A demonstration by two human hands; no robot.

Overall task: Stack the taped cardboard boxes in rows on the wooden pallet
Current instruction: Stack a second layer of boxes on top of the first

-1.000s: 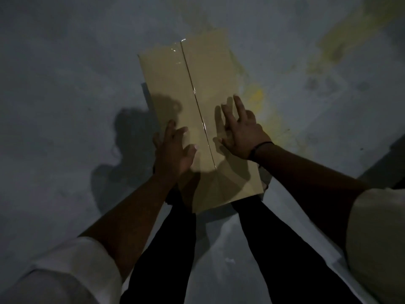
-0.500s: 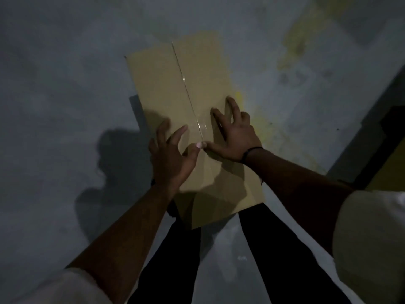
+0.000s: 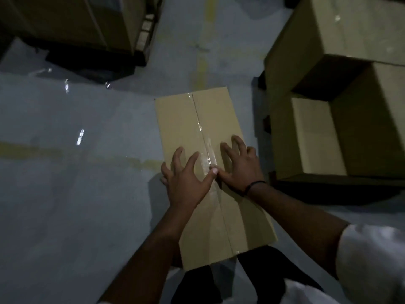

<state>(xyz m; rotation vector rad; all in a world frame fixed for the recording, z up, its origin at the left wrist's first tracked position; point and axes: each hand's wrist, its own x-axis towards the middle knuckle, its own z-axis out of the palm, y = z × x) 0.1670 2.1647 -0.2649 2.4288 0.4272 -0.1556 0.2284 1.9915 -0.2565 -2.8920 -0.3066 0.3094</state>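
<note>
Grey glossy floor [image 3: 65,216], marked with faded yellow lines [image 3: 203,62]. Dark pallet [image 3: 328,189] carrying stacked boxes [image 3: 350,106] stands right; second loaded pallet [image 3: 94,60] far left.

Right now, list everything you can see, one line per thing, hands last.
Taped cardboard box: one, tan, centre of view, under both hands.
Clear tape: one strip, glossy, along the box's top seam.
Stacked boxes: several, brown, right side, on a dark pallet.
Far boxes: count unclear, dark brown, upper left, on a second pallet.
Floor: grey, all around.
Floor lines: two, faded yellow, top centre and left.
Wristband: one, black, right wrist.
Sleeve: white, lower right.
Trousers: dark, below the box.
Left hand: fingers spread, pressing the box top left of the tape.
Right hand: fingers spread, pressing right of the tape.
</note>
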